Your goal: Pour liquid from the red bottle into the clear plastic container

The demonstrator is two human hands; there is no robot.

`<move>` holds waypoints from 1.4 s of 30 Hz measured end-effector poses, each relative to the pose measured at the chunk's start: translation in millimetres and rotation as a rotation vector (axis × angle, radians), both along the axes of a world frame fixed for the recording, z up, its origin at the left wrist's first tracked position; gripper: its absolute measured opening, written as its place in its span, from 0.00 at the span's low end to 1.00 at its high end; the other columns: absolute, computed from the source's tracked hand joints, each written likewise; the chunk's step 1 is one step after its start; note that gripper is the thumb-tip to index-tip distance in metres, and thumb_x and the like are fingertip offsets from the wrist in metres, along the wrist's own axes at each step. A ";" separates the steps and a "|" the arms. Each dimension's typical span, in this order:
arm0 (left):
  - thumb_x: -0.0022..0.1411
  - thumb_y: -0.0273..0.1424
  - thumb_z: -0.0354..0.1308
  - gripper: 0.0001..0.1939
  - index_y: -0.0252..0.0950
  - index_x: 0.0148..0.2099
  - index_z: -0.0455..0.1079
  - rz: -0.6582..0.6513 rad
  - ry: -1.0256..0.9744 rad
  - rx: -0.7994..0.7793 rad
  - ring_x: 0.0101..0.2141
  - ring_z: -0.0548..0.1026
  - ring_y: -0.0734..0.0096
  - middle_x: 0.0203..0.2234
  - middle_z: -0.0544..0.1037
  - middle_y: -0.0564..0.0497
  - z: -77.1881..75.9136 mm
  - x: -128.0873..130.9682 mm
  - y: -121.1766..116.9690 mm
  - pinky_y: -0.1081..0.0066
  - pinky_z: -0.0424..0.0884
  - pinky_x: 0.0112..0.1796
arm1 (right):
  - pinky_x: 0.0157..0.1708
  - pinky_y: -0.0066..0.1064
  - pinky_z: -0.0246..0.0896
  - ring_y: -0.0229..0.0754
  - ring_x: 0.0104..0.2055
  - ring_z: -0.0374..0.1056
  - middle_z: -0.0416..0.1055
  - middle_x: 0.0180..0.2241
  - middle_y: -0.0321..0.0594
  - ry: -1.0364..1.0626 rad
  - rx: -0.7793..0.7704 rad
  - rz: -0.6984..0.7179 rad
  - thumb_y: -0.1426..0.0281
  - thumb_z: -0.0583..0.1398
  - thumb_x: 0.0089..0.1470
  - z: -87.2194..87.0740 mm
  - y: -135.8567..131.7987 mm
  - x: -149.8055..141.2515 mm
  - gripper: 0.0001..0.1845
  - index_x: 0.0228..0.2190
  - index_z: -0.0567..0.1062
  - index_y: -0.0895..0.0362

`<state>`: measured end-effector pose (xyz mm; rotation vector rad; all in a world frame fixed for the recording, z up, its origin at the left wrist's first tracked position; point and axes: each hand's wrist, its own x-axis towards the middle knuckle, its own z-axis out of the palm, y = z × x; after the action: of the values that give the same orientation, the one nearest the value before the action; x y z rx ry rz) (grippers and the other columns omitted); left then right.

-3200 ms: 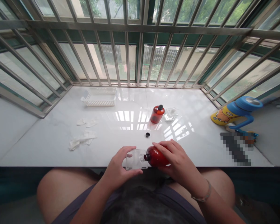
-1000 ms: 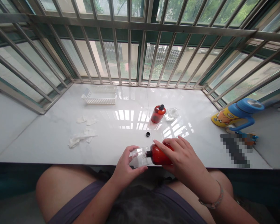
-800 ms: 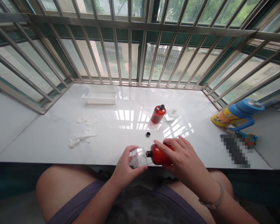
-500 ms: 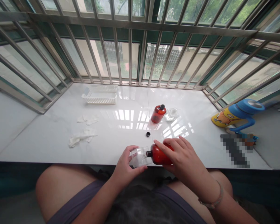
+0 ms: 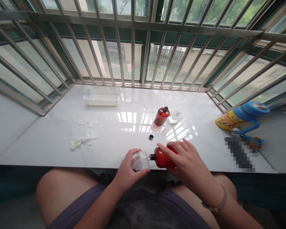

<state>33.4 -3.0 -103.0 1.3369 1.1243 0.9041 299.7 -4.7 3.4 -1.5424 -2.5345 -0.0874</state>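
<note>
My left hand (image 5: pixel 131 167) grips a clear square container (image 5: pixel 145 160) by its left side at the counter's front edge. My right hand (image 5: pixel 184 160) is wrapped round a red bottle (image 5: pixel 164 157) that lies tilted on its side. The bottle's uncapped black neck points left and meets the container's mouth; I cannot tell whether any liquid is flowing. A small black cap (image 5: pixel 151 137) rests on the counter just beyond the hands. Farther back stands a second red bottle (image 5: pixel 161 116) with its black cap on, and beside it a small clear container (image 5: pixel 176 117).
A white perforated basket (image 5: pixel 102 101) sits at the back left of the white counter (image 5: pixel 124 140). Crumpled white tissues (image 5: pixel 84 141) lie on the left. A blue and yellow water bottle (image 5: pixel 240 116) stands at the right, near a blurred-out dark item (image 5: pixel 240 156). Metal bars (image 5: pixel 133 57) close off the back.
Hardly anything differs. Both hands keep their grip, with the red bottle's neck still at the clear container's mouth.
</note>
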 end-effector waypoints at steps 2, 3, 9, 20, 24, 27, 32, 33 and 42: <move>0.55 0.40 0.79 0.38 0.43 0.64 0.68 0.003 0.003 0.005 0.58 0.79 0.47 0.62 0.73 0.42 -1.3 -0.3 0.3 0.47 0.76 0.62 | 0.64 0.53 0.56 0.55 0.52 0.72 0.77 0.52 0.44 -0.004 0.007 -0.001 0.74 0.74 0.50 -0.3 0.1 0.1 0.44 0.66 0.71 0.46; 0.55 0.40 0.79 0.38 0.43 0.64 0.69 0.005 0.005 0.008 0.58 0.79 0.47 0.62 0.73 0.41 -1.9 -0.5 0.4 0.47 0.76 0.62 | 0.64 0.53 0.56 0.55 0.52 0.72 0.77 0.52 0.44 -0.006 0.009 -0.002 0.74 0.74 0.50 -0.6 0.1 0.2 0.44 0.66 0.71 0.46; 0.56 0.40 0.79 0.38 0.43 0.64 0.69 0.004 0.007 0.014 0.60 0.78 0.48 0.63 0.73 0.42 -2.3 -1.8 1.7 0.48 0.75 0.63 | 0.64 0.53 0.55 0.54 0.52 0.72 0.77 0.52 0.44 -0.025 0.008 0.000 0.73 0.73 0.50 -2.2 0.7 1.5 0.42 0.65 0.72 0.47; 0.55 0.39 0.78 0.37 0.43 0.63 0.70 0.003 0.042 0.024 0.60 0.77 0.49 0.62 0.74 0.43 0.8 -1.5 3.3 0.48 0.74 0.64 | 0.65 0.54 0.54 0.55 0.52 0.72 0.77 0.52 0.43 -0.029 0.020 -0.006 0.74 0.74 0.49 -3.7 0.2 0.9 0.44 0.65 0.72 0.46; 0.55 0.38 0.79 0.36 0.44 0.63 0.70 0.009 0.046 0.030 0.61 0.77 0.49 0.62 0.74 0.43 1.2 -2.1 3.4 0.48 0.73 0.64 | 0.65 0.54 0.53 0.55 0.52 0.72 0.77 0.52 0.43 -0.035 0.023 -0.010 0.73 0.74 0.49 -4.6 -0.1 1.5 0.44 0.65 0.72 0.46; 0.55 0.38 0.79 0.36 0.43 0.63 0.70 0.013 0.047 0.029 0.60 0.77 0.48 0.62 0.74 0.42 1.1 -2.2 3.5 0.48 0.75 0.63 | 0.65 0.55 0.53 0.55 0.52 0.73 0.77 0.52 0.43 -0.042 0.028 -0.012 0.74 0.74 0.49 -5.1 -0.4 1.8 0.44 0.65 0.72 0.46; 0.55 0.38 0.79 0.37 0.44 0.64 0.70 0.009 0.057 0.028 0.60 0.77 0.48 0.63 0.74 0.42 -0.9 -2.8 3.9 0.48 0.75 0.63 | 0.66 0.55 0.53 0.55 0.53 0.72 0.78 0.52 0.44 -0.052 0.030 -0.019 0.73 0.74 0.49 -5.5 -0.6 1.4 0.43 0.65 0.72 0.46; 0.55 0.38 0.79 0.37 0.44 0.64 0.70 0.006 0.060 0.025 0.61 0.77 0.48 0.63 0.74 0.42 -1.5 -3.0 4.0 0.49 0.75 0.63 | 0.66 0.55 0.53 0.55 0.53 0.72 0.78 0.52 0.44 -0.053 0.031 -0.020 0.73 0.74 0.49 -5.7 -0.5 1.4 0.43 0.65 0.72 0.46; 0.54 0.38 0.79 0.38 0.44 0.64 0.71 0.021 0.068 0.022 0.59 0.78 0.47 0.62 0.75 0.41 -5.4 -3.3 3.6 0.49 0.76 0.61 | 0.65 0.54 0.52 0.55 0.53 0.71 0.78 0.52 0.43 -0.072 0.053 -0.009 0.74 0.73 0.50 -7.2 -0.5 1.6 0.42 0.65 0.72 0.46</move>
<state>30.1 0.6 -108.4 1.3850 1.1853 0.8938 301.3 -5.1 -3.8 -1.5582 -2.5577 -0.2130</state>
